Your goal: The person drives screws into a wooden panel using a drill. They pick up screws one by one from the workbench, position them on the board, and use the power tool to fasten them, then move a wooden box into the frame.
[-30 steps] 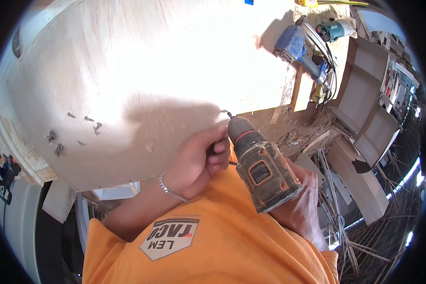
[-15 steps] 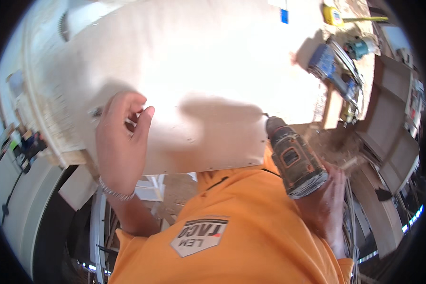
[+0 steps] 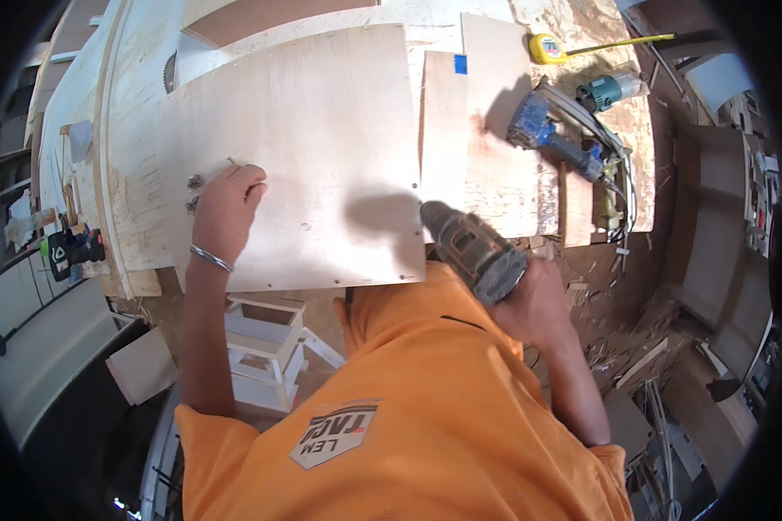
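A pale plywood panel [image 3: 304, 122] lies flat before me, with several small screw heads along its near and right edges. Over its left part is my left hand [image 3: 228, 204], fingers curled and pinched together; what they hold, if anything, is hidden. Beside that hand sit small heaps of screws [image 3: 194, 181], and a thin sliver shows just past the knuckles. My right hand [image 3: 534, 300] grips a dark, worn cordless drill [image 3: 473, 247]. Its nose points at the panel's right edge, close to a screw head there.
On the workbench to the right are a blue nail gun [image 3: 534, 122], a teal power tool [image 3: 613, 89] and a yellow tape measure [image 3: 547, 49] with its blade out. A saw blade [image 3: 169, 71] rises past the panel's far left. Below stands a white wooden frame [image 3: 265, 347].
My view has shifted, showing more of the bench. The left hand's fingers have drawn closer together near the screws. The drill stays in my right hand, by the panel's right edge.
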The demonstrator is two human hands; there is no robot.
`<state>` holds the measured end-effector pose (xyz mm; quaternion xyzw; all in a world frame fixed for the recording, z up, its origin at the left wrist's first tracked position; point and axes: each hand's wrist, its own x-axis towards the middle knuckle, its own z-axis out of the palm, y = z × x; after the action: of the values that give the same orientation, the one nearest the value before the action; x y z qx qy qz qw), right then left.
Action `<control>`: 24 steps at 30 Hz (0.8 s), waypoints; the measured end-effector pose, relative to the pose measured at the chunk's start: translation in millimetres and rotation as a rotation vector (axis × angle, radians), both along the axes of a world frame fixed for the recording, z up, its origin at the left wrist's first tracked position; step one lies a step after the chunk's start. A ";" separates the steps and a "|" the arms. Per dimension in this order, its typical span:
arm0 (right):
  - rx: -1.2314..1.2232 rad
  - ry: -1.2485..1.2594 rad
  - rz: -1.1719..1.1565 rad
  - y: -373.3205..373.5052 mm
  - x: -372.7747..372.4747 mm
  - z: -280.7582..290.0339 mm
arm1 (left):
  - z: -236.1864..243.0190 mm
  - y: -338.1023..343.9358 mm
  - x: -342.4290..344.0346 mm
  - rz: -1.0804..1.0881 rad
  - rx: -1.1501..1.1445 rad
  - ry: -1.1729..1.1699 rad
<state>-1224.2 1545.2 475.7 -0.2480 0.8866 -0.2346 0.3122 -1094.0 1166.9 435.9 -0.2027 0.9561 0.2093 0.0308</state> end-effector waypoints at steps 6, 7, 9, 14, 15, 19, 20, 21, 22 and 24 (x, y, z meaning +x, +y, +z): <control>-0.286 -0.208 0.030 64.7 -0.9 8.5 | 26.6 41.8 -5.9 0.179 0.269 0.099; -0.320 -0.236 0.022 74.3 -1.8 3.4 | 32.2 57.3 -7.1 0.213 0.346 0.130; -0.370 -0.266 0.022 83.8 -3.9 -0.7 | 32.5 89.0 -6.8 0.291 0.505 0.105; -0.527 -0.362 -0.094 91.1 7.4 -11.5 | 2.9 164.3 4.4 0.581 1.190 0.204; -0.556 -0.398 -0.099 90.2 10.0 -12.0 | 4.7 178.8 5.2 0.656 1.303 0.240; -0.526 -0.379 -0.007 91.7 6.8 -15.9 | -1.0 210.1 -4.9 0.642 1.384 0.303; -0.487 -0.349 0.051 93.4 6.0 -17.4 | -2.5 213.3 -9.9 0.635 1.312 0.327; -0.489 -0.319 0.028 94.8 7.2 -21.8 | -4.9 213.0 -14.2 0.625 1.241 0.348; -0.486 -0.285 -0.001 95.4 9.4 -27.9 | -11.3 207.8 -16.8 0.562 1.004 0.322; -0.509 -0.235 -0.134 96.8 14.3 -40.4 | -14.8 208.1 -19.8 0.469 0.887 0.248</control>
<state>-1209.9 1642.0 435.2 -0.2303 0.7715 -0.4968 0.3241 -1113.8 1375.1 421.1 -0.3525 0.7007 0.6185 -0.0475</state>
